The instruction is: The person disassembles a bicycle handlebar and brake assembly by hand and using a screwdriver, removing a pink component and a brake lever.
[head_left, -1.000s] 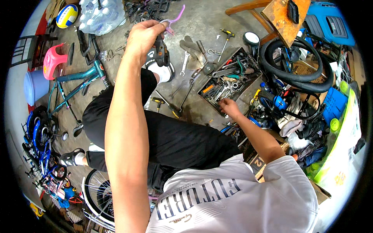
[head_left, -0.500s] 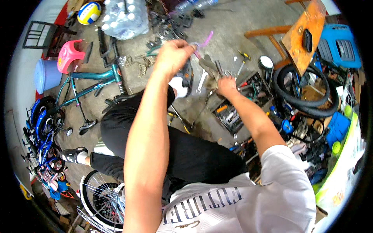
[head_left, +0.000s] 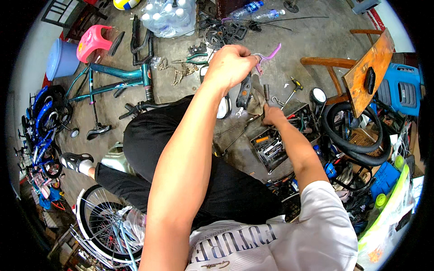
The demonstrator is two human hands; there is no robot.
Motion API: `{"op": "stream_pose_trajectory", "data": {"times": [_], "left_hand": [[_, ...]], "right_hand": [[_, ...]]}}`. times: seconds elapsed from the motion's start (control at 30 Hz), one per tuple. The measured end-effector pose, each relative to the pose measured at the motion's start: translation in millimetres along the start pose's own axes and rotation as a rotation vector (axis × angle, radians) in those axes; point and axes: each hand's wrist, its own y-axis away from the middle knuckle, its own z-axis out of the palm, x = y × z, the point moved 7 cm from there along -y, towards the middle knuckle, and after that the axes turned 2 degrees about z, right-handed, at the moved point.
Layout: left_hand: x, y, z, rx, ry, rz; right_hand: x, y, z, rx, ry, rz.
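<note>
My left hand (head_left: 230,67) is closed, its fingertips pinching a thin, curved purple piece (head_left: 272,53) with a silvery part at the fingers; its kind I cannot make out. To its right and nearer me, my right hand (head_left: 273,116) is wrapped round a dark, rod-like tool (head_left: 266,91) whose end points up. Against that tool lies a grey-brown cloth or glove (head_left: 257,100); whether the hand grips it too is unclear. Just below my right hand is an open toolbox (head_left: 267,149) with spanners and small tools.
A green bicycle frame (head_left: 120,77) lies on the left floor. Wrapped water bottles (head_left: 169,18), pedals and chain parts are at the back. On the right stand a wooden chair (head_left: 368,74), black tyres (head_left: 357,128) and a blue stool (head_left: 400,90). A bicycle wheel (head_left: 108,223) is at lower left.
The view has shifted, so most of the floor things sit lower and further right. Both hands stay closed; the left appears further right, with the purple piece still in its fingers.
</note>
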Motion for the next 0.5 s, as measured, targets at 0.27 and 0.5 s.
{"op": "stream_pose_trajectory", "data": {"times": [0.27,0.5], "left_hand": [[-1,-6,19,-0.030,0.012,-0.058],[18,13,26,-0.108,0.159,-0.003]], "right_hand": [[60,25,-24,-0.002,-1.782,-0.223],[12,98,-117,0.271,-2.236,-0.620]]}}
